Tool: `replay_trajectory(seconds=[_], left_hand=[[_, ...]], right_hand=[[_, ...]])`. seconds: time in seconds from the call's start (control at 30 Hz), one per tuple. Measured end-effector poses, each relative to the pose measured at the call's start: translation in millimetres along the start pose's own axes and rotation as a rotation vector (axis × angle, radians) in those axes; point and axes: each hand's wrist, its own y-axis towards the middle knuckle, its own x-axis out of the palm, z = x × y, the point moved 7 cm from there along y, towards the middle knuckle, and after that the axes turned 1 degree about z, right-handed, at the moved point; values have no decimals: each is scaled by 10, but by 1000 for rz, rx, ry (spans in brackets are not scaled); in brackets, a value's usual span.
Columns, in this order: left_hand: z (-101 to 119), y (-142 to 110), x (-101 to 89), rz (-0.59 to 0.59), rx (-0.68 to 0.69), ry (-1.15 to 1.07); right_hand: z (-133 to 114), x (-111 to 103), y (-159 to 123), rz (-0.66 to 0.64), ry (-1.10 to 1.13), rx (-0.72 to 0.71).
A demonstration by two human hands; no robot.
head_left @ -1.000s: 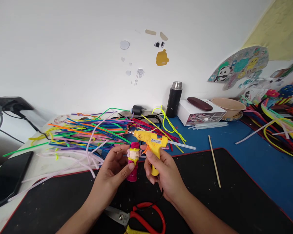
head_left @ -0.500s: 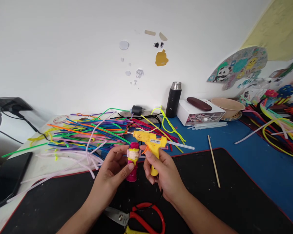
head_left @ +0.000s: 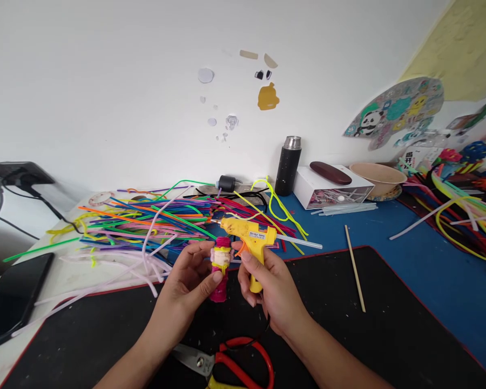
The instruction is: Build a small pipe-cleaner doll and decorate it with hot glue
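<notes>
My left hand [head_left: 191, 281] is closed around a small pipe-cleaner figure [head_left: 221, 258], magenta at top and bottom with a pale middle and yellow bands. It stands upright between thumb and fingers. In my right hand [head_left: 273, 281] is a yellow hot glue gun [head_left: 249, 232], gripped by its handle, with the fingers near the orange trigger. The metal nozzle points left, just above the figure's top, and a clear glue stick [head_left: 302, 241] juts out of the back. Below the hands lie scissors [head_left: 247, 362] with red handles, partly cut off by the lower edge.
Many coloured pipe cleaners [head_left: 146, 216] spread behind the left hand. A wooden stick [head_left: 355, 270] lies on the black mat [head_left: 316, 313]. Along the wall stand a black thermos [head_left: 288, 167], a white box [head_left: 332, 189] and a beige bowl [head_left: 378, 175]. A phone [head_left: 18, 294] lies at left.
</notes>
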Motion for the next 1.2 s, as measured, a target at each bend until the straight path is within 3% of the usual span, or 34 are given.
replay_trajectory(seconds=[1.2], left_hand=[[-13, 11, -3, -11, 3, -6]], right_hand=[[16, -4, 16, -12, 6, 4]])
